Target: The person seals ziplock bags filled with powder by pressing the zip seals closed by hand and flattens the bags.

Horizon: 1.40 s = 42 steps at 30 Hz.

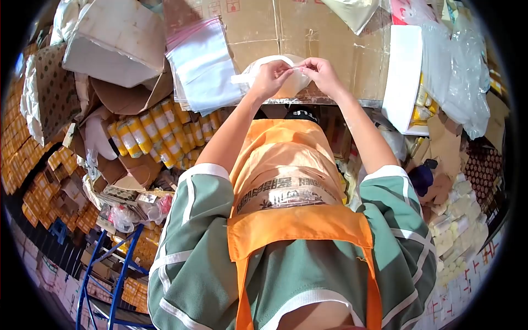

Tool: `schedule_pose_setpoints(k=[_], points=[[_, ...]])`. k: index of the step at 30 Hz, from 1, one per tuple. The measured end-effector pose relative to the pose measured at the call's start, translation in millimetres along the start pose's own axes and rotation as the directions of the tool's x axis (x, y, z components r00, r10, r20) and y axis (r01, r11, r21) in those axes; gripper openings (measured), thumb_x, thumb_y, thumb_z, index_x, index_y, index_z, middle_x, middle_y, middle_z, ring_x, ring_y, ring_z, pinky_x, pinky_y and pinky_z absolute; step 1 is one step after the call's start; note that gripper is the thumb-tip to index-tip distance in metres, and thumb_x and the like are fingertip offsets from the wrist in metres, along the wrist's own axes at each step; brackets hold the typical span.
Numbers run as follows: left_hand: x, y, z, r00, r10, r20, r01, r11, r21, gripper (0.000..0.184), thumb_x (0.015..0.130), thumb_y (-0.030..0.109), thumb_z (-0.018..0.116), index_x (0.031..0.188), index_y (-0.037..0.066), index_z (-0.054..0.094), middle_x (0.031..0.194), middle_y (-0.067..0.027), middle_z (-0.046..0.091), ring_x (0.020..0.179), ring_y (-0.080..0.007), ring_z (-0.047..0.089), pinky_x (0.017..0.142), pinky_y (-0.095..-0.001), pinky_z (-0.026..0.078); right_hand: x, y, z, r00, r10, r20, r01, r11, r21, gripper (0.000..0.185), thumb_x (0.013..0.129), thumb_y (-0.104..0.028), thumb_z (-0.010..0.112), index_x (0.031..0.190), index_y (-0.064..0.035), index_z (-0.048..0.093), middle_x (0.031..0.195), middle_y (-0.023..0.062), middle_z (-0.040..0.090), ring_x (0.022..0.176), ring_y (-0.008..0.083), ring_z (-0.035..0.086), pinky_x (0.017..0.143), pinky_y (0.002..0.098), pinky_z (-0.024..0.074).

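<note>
Tight pinch at the near edge!

The left hand (270,78) and right hand (323,76) are pinching a translucent white plastic piece (297,83) between fingertips, over the brown cardboard-topped bench (341,55). Flat, clear, pink-edged plastic bags (202,66) are lying just beside the left hand.

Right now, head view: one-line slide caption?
Left hand and right hand pinch a pale translucent item over cardboard, beside flat plastic bags.
</note>
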<state>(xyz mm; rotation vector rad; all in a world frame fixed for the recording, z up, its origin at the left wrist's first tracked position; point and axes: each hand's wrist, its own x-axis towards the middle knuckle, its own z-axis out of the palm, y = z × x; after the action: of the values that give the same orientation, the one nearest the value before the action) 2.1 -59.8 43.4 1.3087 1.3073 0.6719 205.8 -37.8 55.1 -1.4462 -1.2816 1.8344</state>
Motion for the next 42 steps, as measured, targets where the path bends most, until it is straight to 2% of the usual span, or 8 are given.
schedule_pose_setpoints(k=[10, 12, 19, 24, 30, 33, 38, 42], points=[[5, 0, 0, 1.0, -0.001, 0.019, 0.001, 1.0, 0.018, 0.021, 0.087, 0.02, 0.071, 0.091, 0.0, 0.069, 0.079, -0.0133, 0.07, 0.072, -0.0214, 0.065, 0.071, -0.0343, 0.052, 5, -2, -3, 0.995, -0.064, 0.073, 0.072, 0.991, -0.111, 0.009, 0.09, -0.008, 0.066, 0.094, 0.0002, 0.068, 0.084, 0.0008, 0.065, 0.079, 0.0073, 0.056, 0.074, 0.0249, 0.0466], [4, 1, 0, 0.999, -0.002, 0.049, 0.0, 0.999, 0.035, 0.02, 0.09, 0.017, 0.07, 0.095, -0.002, 0.068, 0.084, -0.0087, 0.069, 0.08, -0.0128, 0.062, 0.075, -0.0304, 0.052, 6, -4, -2, 0.992, -0.083, 0.097, 0.098, 0.983, -0.156, 0.009, 0.09, -0.007, 0.066, 0.093, 0.0004, 0.067, 0.083, 0.0011, 0.065, 0.08, 0.0076, 0.055, 0.075, 0.0261, 0.0461], [-1, 6, 1, 1.0, 0.003, 0.027, -0.005, 0.998, 0.07, 0.017, 0.089, 0.016, 0.07, 0.093, -0.001, 0.068, 0.084, -0.0081, 0.068, 0.079, -0.0147, 0.063, 0.072, -0.0305, 0.051, 7, -1, -2, 0.986, -0.103, 0.13, 0.127, 0.975, -0.183, 0.009, 0.09, -0.007, 0.065, 0.094, 0.0002, 0.067, 0.084, 0.0014, 0.065, 0.081, 0.0071, 0.056, 0.076, 0.026, 0.0465], [1, 14, 1, 0.999, 0.025, -0.045, -0.019, 0.99, 0.142, 0.015, 0.087, 0.015, 0.07, 0.09, 0.0, 0.066, 0.078, -0.0096, 0.066, 0.07, -0.0153, 0.059, 0.064, -0.0311, 0.048, 3, 6, 12, 0.989, -0.13, -0.073, 0.129, 0.991, -0.024, 0.009, 0.092, -0.008, 0.063, 0.091, 0.0006, 0.066, 0.081, 0.0, 0.065, 0.075, 0.0062, 0.056, 0.07, 0.0244, 0.0464], [-5, 6, -13, 0.999, -0.038, -0.017, 0.041, 0.988, 0.151, 0.015, 0.087, 0.016, 0.069, 0.092, 0.002, 0.067, 0.081, -0.0119, 0.067, 0.072, -0.0205, 0.061, 0.067, -0.0325, 0.05, 0, 22, 20, 0.976, -0.04, -0.214, 0.069, 0.989, 0.129, 0.011, 0.091, -0.01, 0.065, 0.087, 0.0, 0.066, 0.077, -0.0011, 0.063, 0.071, 0.0045, 0.053, 0.066, 0.0223, 0.0443], [-16, -4, -24, 0.997, 0.053, -0.063, -0.037, 0.972, 0.233, 0.011, 0.085, 0.016, 0.068, 0.088, 0.005, 0.068, 0.083, -0.0127, 0.068, 0.074, -0.0293, 0.065, 0.067, -0.0371, 0.051, 1, 28, 22, 0.97, -0.081, -0.231, 0.101, 0.992, 0.074, 0.012, 0.091, -0.01, 0.066, 0.085, -0.0002, 0.065, 0.075, -0.0017, 0.062, 0.07, 0.0047, 0.053, 0.066, 0.0224, 0.0439], [-39, -19, -58, 0.989, 0.057, -0.134, -0.002, 0.923, 0.384, 0.01, 0.084, 0.016, 0.066, 0.085, 0.006, 0.066, 0.081, -0.011, 0.065, 0.08, -0.0309, 0.063, 0.071, -0.0403, 0.049, 0, 22, 28, 0.945, -0.132, -0.299, 0.135, 0.991, -0.014, 0.012, 0.091, -0.01, 0.066, 0.084, -0.0002, 0.065, 0.073, -0.0017, 0.061, 0.068, 0.005, 0.052, 0.065, 0.0225, 0.0438], [-49, -46, -77, 0.972, 0.216, -0.091, -0.126, 0.808, 0.575, 0.01, 0.087, 0.016, 0.062, 0.084, 0.006, 0.063, 0.083, -0.0096, 0.061, 0.087, -0.0304, 0.058, 0.08, -0.0407, 0.044, 2, 21, 26, 0.935, -0.164, -0.316, 0.164, 0.986, -0.027, 0.013, 0.09, -0.01, 0.066, 0.083, 0.0, 0.065, 0.072, -0.0015, 0.061, 0.067, 0.0056, 0.052, 0.064, 0.0231, 0.0439]])
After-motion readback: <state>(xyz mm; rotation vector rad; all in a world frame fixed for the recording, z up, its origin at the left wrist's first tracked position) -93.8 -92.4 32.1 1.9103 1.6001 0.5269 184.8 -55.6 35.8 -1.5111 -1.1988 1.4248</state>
